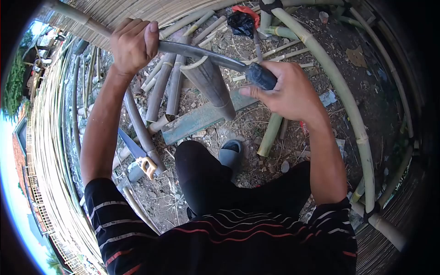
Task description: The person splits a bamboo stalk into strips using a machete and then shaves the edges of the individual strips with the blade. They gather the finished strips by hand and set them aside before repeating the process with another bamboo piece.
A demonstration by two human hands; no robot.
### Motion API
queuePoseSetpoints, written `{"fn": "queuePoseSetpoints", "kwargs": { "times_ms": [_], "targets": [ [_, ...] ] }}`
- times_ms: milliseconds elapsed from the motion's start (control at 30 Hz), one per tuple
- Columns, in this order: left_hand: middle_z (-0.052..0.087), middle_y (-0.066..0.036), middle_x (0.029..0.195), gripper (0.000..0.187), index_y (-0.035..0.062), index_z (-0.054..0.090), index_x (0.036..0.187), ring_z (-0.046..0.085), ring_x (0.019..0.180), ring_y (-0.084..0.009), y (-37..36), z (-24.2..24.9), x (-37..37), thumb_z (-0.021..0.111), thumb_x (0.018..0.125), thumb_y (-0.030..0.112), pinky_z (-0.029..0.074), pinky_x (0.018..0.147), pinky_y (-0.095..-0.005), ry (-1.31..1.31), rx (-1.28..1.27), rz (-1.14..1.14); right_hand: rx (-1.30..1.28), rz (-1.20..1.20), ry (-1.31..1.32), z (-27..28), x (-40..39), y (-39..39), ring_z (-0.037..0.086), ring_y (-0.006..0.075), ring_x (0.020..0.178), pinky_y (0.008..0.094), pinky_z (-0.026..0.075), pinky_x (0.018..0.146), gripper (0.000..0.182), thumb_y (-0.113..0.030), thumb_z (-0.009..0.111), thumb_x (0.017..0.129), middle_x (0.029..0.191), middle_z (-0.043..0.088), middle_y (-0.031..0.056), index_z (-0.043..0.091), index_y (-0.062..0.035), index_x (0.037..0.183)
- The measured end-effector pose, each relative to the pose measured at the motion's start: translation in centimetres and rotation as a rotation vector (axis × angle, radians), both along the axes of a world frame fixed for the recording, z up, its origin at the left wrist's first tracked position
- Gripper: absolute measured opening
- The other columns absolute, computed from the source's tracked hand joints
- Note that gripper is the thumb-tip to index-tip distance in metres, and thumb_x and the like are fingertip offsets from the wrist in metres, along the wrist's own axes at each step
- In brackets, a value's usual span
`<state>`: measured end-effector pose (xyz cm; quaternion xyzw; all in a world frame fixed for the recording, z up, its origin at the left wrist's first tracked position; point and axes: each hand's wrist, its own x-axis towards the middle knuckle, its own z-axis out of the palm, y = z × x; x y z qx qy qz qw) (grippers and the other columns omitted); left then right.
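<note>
My right hand (291,87) is wrapped round the dark handle of a machete (206,53), its thumb along the near side. The long, slightly curved blade stretches left, and its far end meets my left hand (133,46), closed in a fist with the thumb on top. Below the blade stands a short bamboo section (208,85), tilted, its open upper rim touching or just under the edge. Behind my left fist, a bamboo pole (87,22) runs to the upper left; whether the fist touches it is hidden.
A handsaw (137,156) with a wooden handle lies at the left by several cut bamboo lengths (162,87). A worn greenish plank (197,120) rests before my feet. A curved bamboo frame (339,82) arches on the right. Black and red plastic bags (240,23) lie farther back.
</note>
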<state>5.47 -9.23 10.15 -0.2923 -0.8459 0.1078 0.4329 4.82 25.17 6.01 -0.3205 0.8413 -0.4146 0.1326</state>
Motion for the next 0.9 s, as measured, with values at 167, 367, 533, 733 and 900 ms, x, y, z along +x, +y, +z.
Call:
{"fn": "queuePoseSetpoints", "kwargs": {
  "times_ms": [167, 367, 533, 733, 900],
  "targets": [
    [0.059, -0.011, 0.061, 0.033, 0.0057, 0.059, 0.064, 0.058, 0.052, -0.0305, 1.0, -8.1, -1.8, 0.055, 0.096, 0.01, 0.049, 0.054, -0.0405, -0.157, 0.154, -0.061, 0.083, -0.084, 0.062, -4.6, -1.1, -0.1, 0.059, 0.0259, 0.058, 0.0409, 0.047, 0.06, 0.041, -0.034, 0.085, 0.082, 0.066, 0.063, 0.0131, 0.07, 0.0028, 0.088],
    [0.052, -0.005, 0.05, 0.035, 0.0082, 0.056, 0.063, 0.054, 0.043, -0.0239, 1.6, 2.8, -2.7, 0.052, 0.097, 0.007, 0.042, 0.042, -0.0378, 0.171, 0.14, -0.109, -0.189, -0.014, 0.105, 0.6, -3.7, 0.4, 0.051, 0.0162, 0.053, 0.0352, 0.041, 0.053, 0.033, -0.028, 0.085, 0.082, 0.059, 0.057, 0.0085, 0.072, 0.0014, 0.092],
    [0.051, -0.007, 0.05, 0.039, 0.0084, 0.054, 0.058, 0.052, 0.042, -0.0287, 1.0, -9.7, -4.8, 0.043, 0.096, 0.008, 0.041, 0.044, -0.0403, 0.146, 0.348, -0.012, 0.087, -0.085, 0.227, -3.0, -5.5, -0.6, 0.061, 0.0261, 0.057, 0.0398, 0.046, 0.056, 0.025, -0.021, 0.083, 0.082, 0.062, 0.062, 0.0131, 0.073, -0.0012, 0.093],
    [0.052, -0.011, 0.051, 0.043, 0.0055, 0.054, 0.056, 0.054, 0.041, -0.0279, 5.5, -10.4, -7.4, 0.042, 0.098, 0.006, 0.041, 0.041, -0.0385, 0.175, 0.528, -0.078, 0.268, -0.088, 0.29, 3.0, -6.5, 2.9, 0.06, 0.0223, 0.059, 0.0371, 0.047, 0.058, 0.028, -0.02, 0.085, 0.078, 0.064, 0.062, 0.0124, 0.072, 0.0005, 0.093],
    [0.051, -0.014, 0.049, 0.04, 0.005, 0.052, 0.056, 0.05, 0.039, -0.0299, 0.8, -21.4, -6.7, 0.045, 0.095, 0.009, 0.041, 0.042, -0.0396, -0.009, 0.546, 0.112, 0.373, -0.069, 0.174, -8.5, -8.6, -0.8, 0.064, 0.0287, 0.063, 0.0411, 0.048, 0.063, 0.021, -0.015, 0.082, 0.082, 0.071, 0.068, 0.0159, 0.073, -0.0001, 0.094]
  ]
}}
